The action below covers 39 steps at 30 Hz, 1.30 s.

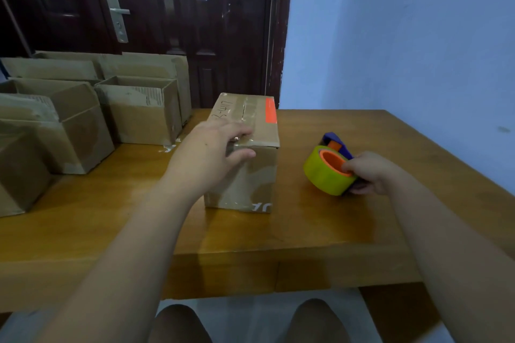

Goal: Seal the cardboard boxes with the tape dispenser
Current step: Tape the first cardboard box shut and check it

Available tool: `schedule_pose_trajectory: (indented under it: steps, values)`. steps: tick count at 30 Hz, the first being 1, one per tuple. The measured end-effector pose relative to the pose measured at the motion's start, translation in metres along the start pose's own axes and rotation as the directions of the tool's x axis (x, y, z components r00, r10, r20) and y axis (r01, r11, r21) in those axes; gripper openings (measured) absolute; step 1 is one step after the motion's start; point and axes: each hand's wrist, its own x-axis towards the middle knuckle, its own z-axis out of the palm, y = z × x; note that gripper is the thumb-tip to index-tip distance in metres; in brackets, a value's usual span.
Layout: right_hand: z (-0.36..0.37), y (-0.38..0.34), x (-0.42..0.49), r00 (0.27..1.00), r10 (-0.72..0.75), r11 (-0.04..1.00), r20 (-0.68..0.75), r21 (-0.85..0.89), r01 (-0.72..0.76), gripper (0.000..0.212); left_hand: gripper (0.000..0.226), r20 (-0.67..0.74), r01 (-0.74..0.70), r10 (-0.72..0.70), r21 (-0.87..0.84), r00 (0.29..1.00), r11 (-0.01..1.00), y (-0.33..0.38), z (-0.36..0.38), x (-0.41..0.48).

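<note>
L hand (214,153) at ctr of view: fingers loosely spread and laid on the near top edge of a closed box (250,175), thumb stretched along the box's front face, just below the edge. Nothing is pinched.

R hand (370,172) at 3 o'clock: thumb hooked into the orange core of a tape dispenser (326,172), other fingers curled under its back end. The dispenser has a yellow-green roll w/ a blue body sticking out behind it, toward 12. It sits low over the tabletop (306,225), well apart from the box; can't tell if it touches the wood.

The closed box stands upright at ctr of the wooden tabletop, long side running toward 12. Clear tape shines along its top seam, w/ handwriting on the top and an orange-red strip at the far R corner.

At 9–10 o'clock, open boxes (139,111) stand packed close together, flaps up, approx two rows deep.

At 12 o'clock, a dark wood door (195,22) w/ a silver lever handle (119,11). At 2 o'clock, a pale blue wall (390,36).

At 6 o'clock, the person's knees (178,323) show below the tabletop's near edge.
</note>
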Motion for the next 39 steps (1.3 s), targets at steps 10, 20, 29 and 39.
schedule_pose_trajectory:
  steps: [10,20,29,39]
  values:
    - [0.013,0.000,-0.030,0.957,-0.269,0.825,-0.106,0.488,0.286,0.020,0.034,-0.322,-0.047,-0.029,-0.227,0.946,0.973,0.065,0.002,0.002]
    - [0.000,-0.023,-0.090,0.679,-0.692,0.663,-0.246,0.155,0.732,0.084,0.048,-0.005,0.219,-0.300,-0.673,0.954,0.707,0.122,0.019,0.040]
    - [0.006,-0.033,-0.120,0.484,-0.831,0.532,-0.274,-0.140,0.835,0.058,0.008,-0.135,0.105,-0.525,-0.910,0.840,0.401,0.116,0.017,0.032]
    - [-0.020,-0.048,-0.126,0.507,-0.861,0.499,0.032,-0.139,0.856,0.060,0.013,-0.016,0.190,-0.530,-0.924,0.848,0.333,0.083,0.004,0.024]
